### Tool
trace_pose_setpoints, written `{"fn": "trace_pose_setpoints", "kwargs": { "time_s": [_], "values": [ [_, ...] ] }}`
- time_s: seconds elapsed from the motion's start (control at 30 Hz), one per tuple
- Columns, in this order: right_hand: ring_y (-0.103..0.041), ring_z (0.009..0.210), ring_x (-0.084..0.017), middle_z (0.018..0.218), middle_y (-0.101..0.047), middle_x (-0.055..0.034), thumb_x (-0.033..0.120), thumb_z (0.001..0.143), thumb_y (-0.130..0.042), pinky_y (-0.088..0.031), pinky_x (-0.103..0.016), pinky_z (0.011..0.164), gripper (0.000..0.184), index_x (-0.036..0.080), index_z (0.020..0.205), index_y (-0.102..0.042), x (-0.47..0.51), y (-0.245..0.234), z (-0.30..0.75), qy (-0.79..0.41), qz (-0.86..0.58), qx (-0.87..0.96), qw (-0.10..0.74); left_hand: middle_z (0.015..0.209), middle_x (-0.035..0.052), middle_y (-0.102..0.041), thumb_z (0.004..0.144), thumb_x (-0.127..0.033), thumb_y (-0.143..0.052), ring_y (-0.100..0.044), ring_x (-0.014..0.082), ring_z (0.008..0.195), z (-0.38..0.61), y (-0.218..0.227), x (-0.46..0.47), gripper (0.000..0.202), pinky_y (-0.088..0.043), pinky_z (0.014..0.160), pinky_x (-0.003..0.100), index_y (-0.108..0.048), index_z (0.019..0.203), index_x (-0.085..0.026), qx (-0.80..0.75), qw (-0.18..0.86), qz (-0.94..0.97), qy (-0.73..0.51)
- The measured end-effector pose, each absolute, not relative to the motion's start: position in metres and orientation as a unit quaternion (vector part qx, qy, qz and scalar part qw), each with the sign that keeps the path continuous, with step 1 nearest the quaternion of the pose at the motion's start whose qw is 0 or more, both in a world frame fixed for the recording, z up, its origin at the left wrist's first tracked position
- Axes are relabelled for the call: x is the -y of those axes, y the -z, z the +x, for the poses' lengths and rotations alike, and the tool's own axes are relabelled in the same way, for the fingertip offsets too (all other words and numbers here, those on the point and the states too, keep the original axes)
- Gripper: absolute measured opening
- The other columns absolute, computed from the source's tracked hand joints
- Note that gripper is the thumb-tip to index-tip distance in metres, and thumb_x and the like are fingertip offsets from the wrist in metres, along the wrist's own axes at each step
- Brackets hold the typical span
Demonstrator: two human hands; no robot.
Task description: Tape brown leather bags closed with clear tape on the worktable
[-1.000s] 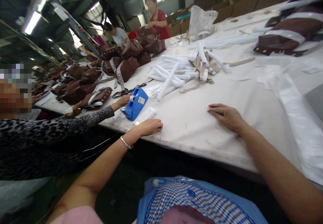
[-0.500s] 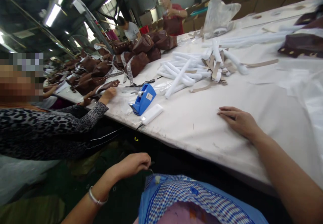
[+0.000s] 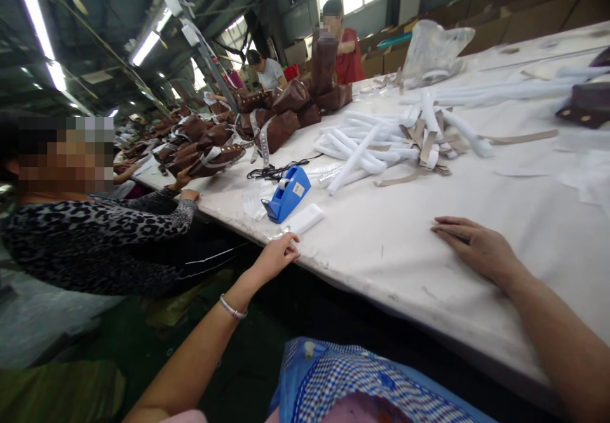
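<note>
My left hand (image 3: pixel 276 255) reaches up to the near edge of the white table (image 3: pixel 381 245), fingers loosely apart, its fingertips touching the edge just below a white flat block (image 3: pixel 304 220). It holds nothing. A blue tape dispenser (image 3: pixel 287 193) stands right behind that block. My right hand (image 3: pixel 476 248) lies flat on the table top, palm down, fingers stretched out, with nothing under it that I can see.
A heap of white rolled tubes and brown card strips (image 3: pixel 395 140) lies mid-table. Brown bags (image 3: pixel 267 121) are piled at the far left. A person in a leopard-print sleeve (image 3: pixel 119 232) sits at my left, a hand on the table edge. Two more people work at the far end.
My left hand has risen from below the table, near my lap, up to the table's edge. My right hand has stayed flat. The neighbour's hand has drawn back from the brown bags.
</note>
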State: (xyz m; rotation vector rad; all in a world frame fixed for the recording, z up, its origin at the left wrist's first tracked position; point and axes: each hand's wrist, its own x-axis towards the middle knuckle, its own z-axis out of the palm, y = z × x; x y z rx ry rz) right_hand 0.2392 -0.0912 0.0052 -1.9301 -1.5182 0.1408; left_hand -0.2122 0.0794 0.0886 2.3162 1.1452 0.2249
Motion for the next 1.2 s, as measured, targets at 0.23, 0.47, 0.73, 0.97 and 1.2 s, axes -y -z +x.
{"fn": "trace_pose_setpoints", "kwargs": {
  "time_s": [0.23,0.47,0.73,0.97,1.2],
  "values": [
    [-0.066,0.113,-0.029,0.127,-0.068,-0.0006,0.053,0.089,-0.049,-0.047,-0.044,0.11,0.039,0.03,0.103,-0.077,0.092,-0.007,0.238,-0.059,-0.735,0.583,0.34,0.078,0.0026,-0.073,0.081,-0.028,-0.065,-0.066,0.0184,0.075,-0.203,-0.081,-0.099,0.011,-0.05,0.075,0.029,-0.072,0.082,-0.019,-0.413,0.25,0.874,-0.05],
    [-0.065,0.113,-0.029,0.128,-0.068,-0.0008,0.052,0.09,-0.05,-0.047,-0.044,0.109,0.039,0.03,0.105,-0.077,0.091,-0.005,0.239,-0.054,-0.735,0.587,0.335,0.09,0.0052,-0.069,0.08,-0.028,-0.07,-0.062,0.0199,0.085,-0.201,-0.073,-0.099,0.013,-0.048,0.083,0.033,-0.074,0.088,-0.019,-0.434,0.193,0.877,-0.066],
    [-0.065,0.113,-0.03,0.128,-0.068,0.0001,0.054,0.09,-0.049,-0.047,-0.044,0.109,0.038,0.031,0.103,-0.077,0.092,-0.004,0.24,-0.054,-0.737,0.584,0.335,0.09,0.0054,-0.067,0.085,-0.024,-0.06,-0.06,0.0207,0.088,-0.203,-0.071,-0.083,0.01,-0.047,0.086,0.033,-0.068,0.082,-0.02,-0.416,0.238,0.877,-0.024],
    [-0.065,0.113,-0.03,0.129,-0.067,0.001,0.056,0.09,-0.047,-0.048,-0.045,0.108,0.04,0.034,0.105,-0.076,0.092,-0.001,0.242,-0.046,-0.743,0.585,0.322,0.084,0.0017,-0.063,0.091,-0.034,-0.051,-0.061,0.0147,0.075,-0.258,-0.102,-0.056,0.017,-0.049,0.064,0.023,-0.059,0.088,-0.019,-0.391,0.382,0.836,0.053],
    [-0.065,0.114,-0.031,0.13,-0.066,0.0029,0.061,0.088,-0.048,-0.049,-0.049,0.106,0.04,0.037,0.104,-0.075,0.093,0.0,0.244,-0.052,-0.752,0.576,0.316,0.08,-0.0008,-0.061,0.086,-0.032,-0.055,-0.065,0.0141,0.074,-0.26,-0.109,-0.072,0.013,-0.049,0.062,0.021,-0.057,0.085,-0.019,-0.367,0.451,0.803,0.128]
  ]
}}
